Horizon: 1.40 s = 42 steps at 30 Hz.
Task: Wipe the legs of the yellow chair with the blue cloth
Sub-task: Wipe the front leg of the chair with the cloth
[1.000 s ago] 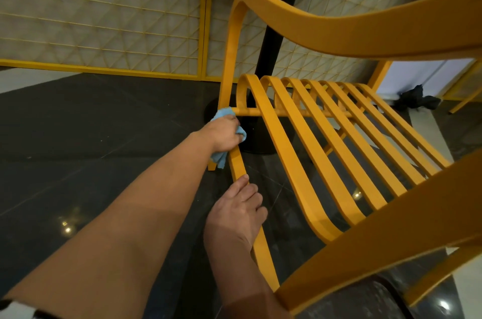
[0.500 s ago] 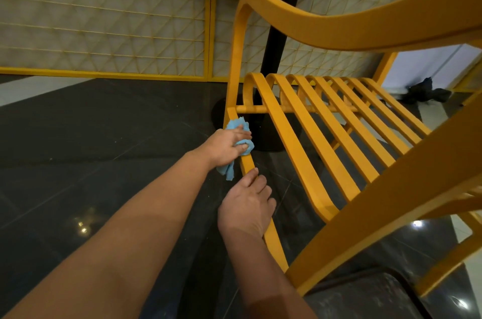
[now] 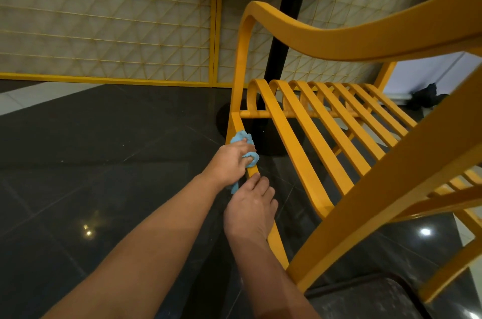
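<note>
The yellow chair [image 3: 339, 39] lies tilted in front of me, its slatted seat facing up and right. One long yellow leg [image 3: 277, 243] runs from the seat's cross bar down toward me. My left hand [image 3: 229, 162] grips the crumpled blue cloth [image 3: 241, 137] and presses it around this leg, a little below the cross bar. Just below it, my right hand [image 3: 250, 209] lies over the same leg, fingers draped round it. The two hands nearly touch.
A dark glossy tiled floor [image 3: 104, 162] spreads to the left. A black table post with a round base [image 3: 281, 44] stands behind the chair. Yellow-framed lattice panels [image 3: 104, 18] line the back wall. A dark bundle [image 3: 427, 96] lies at the far right.
My left hand has slid the cloth down the leg from the cross bar toward my right hand. The right hand has kept its hold on the leg.
</note>
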Each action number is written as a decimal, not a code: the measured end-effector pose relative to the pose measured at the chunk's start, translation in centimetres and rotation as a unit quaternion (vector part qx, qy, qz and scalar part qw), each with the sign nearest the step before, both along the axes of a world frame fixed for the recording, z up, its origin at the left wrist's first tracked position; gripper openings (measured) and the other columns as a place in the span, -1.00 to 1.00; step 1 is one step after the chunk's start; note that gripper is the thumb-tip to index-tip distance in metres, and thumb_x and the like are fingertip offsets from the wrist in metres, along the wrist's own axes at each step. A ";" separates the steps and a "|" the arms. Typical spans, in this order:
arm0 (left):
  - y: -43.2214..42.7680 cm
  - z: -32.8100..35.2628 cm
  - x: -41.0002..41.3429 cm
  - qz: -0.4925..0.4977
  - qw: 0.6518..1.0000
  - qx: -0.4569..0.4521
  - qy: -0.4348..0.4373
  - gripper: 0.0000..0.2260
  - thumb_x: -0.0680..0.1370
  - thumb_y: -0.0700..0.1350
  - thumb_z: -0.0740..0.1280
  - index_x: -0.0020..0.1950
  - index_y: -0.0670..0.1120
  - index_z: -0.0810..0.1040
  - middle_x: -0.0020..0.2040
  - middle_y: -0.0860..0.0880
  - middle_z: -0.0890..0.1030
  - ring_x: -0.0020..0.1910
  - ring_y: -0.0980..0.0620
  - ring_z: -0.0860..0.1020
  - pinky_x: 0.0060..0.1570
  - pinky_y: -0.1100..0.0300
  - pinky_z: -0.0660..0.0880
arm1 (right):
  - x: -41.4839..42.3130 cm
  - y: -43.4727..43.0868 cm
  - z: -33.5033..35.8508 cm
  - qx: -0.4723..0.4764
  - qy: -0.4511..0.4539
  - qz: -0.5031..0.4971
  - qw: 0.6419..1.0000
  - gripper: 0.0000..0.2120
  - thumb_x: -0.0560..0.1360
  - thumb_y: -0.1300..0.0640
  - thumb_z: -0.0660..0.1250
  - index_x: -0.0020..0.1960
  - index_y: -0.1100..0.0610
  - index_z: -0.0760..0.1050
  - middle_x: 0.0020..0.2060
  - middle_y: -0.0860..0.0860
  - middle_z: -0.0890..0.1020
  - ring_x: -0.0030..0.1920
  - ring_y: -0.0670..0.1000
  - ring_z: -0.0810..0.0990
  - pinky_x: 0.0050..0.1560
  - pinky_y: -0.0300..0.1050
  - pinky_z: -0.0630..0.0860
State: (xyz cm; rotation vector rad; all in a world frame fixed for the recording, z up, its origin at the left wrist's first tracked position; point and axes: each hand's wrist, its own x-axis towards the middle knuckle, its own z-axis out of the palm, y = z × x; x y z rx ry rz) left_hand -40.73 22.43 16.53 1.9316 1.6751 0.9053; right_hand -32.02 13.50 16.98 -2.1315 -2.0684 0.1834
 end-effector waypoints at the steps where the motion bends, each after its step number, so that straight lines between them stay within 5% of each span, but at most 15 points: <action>1: -0.2 -0.1 -0.2 -0.017 1.000 0.001 0.010 -0.67 0.62 -0.19 0.27 0.39 -0.09 0.49 0.48 -0.08 0.39 0.52 -0.01 0.25 0.51 0.06 0.20 | 0.1 0.0 0.0 0.000 0.000 0.002 1.000 -0.37 0.59 0.09 0.17 0.53 0.26 -0.04 0.46 0.21 0.18 0.39 0.17 0.26 0.33 0.04 0.29; 11: -2.0 -0.3 0.1 -0.045 0.999 -0.021 0.008 -0.63 0.67 -0.15 0.17 0.49 -0.12 0.35 0.54 -0.04 0.29 0.57 0.05 0.11 0.53 0.08 0.09 | -0.1 0.2 -0.1 0.000 0.007 -0.007 1.000 -0.34 0.57 0.09 0.23 0.52 0.24 -0.01 0.46 0.20 0.19 0.40 0.16 0.25 0.35 0.04 0.26; 17: -2.1 0.6 -0.2 -0.032 0.998 -0.051 0.001 -0.67 0.65 -0.14 0.21 0.42 -0.07 0.45 0.51 -0.07 0.34 0.53 -0.01 0.23 0.50 -0.02 0.21 | -0.2 0.4 -0.1 -0.009 0.033 -0.019 0.999 -0.24 0.49 0.01 0.36 0.51 0.22 0.03 0.41 0.17 0.25 0.35 0.15 0.30 0.32 0.04 0.29; 24: -3.7 1.0 0.4 -0.035 0.996 -0.072 -0.026 -0.65 0.65 -0.12 0.23 0.44 -0.12 0.45 0.50 -0.05 0.37 0.47 -0.01 0.34 0.46 -0.02 0.30 | 0.4 -1.3 -0.3 -0.017 0.063 -0.012 0.998 -0.20 0.52 0.07 0.32 0.53 0.25 -0.12 0.52 0.22 -0.01 0.52 0.20 0.02 0.50 0.07 0.04; 31: -5.8 0.9 1.2 0.018 0.987 -0.028 -0.157 -0.79 0.66 -0.13 0.20 0.24 -0.07 0.54 0.07 -0.08 0.62 0.00 0.05 0.59 -0.05 0.22 0.53 | 1.2 -3.2 -0.2 0.057 0.124 -0.016 0.991 -0.04 0.43 0.11 0.44 0.54 0.17 -0.19 0.52 0.17 -0.13 0.53 0.17 -0.07 0.51 0.06 0.11; 34: -6.8 0.2 1.4 -0.026 0.991 -0.028 -0.130 -0.77 0.64 -0.14 0.24 0.28 -0.10 0.55 0.16 -0.11 0.62 0.16 0.00 0.59 0.18 0.06 0.55 | 1.1 -3.4 -0.9 0.104 0.123 -0.034 0.986 -0.04 0.40 0.14 0.48 0.53 0.18 -0.13 0.52 0.20 0.00 0.52 0.19 0.06 0.46 0.11 0.23; 37: -7.6 -0.8 1.5 -0.095 0.993 -0.014 -0.069 -0.68 0.61 -0.12 0.30 0.37 -0.03 0.51 0.41 -0.07 0.48 0.49 0.04 0.30 0.46 0.10 0.28 | 0.9 -3.3 -1.0 0.158 0.107 -0.063 0.980 -0.12 0.32 0.18 0.53 0.48 0.24 0.10 0.44 0.23 0.28 0.43 0.20 0.31 0.32 0.12 0.42; 42: -8.0 -0.5 2.1 -0.086 0.996 0.013 -0.030 -0.70 0.59 -0.14 0.33 0.32 -0.06 0.55 0.42 -0.05 0.46 0.52 0.05 0.23 0.51 0.02 0.21 | 1.3 -3.4 -1.3 0.109 0.091 -0.020 0.990 -0.29 0.48 0.21 0.37 0.52 0.23 0.09 0.43 0.18 0.31 0.45 0.14 0.26 0.46 0.04 0.24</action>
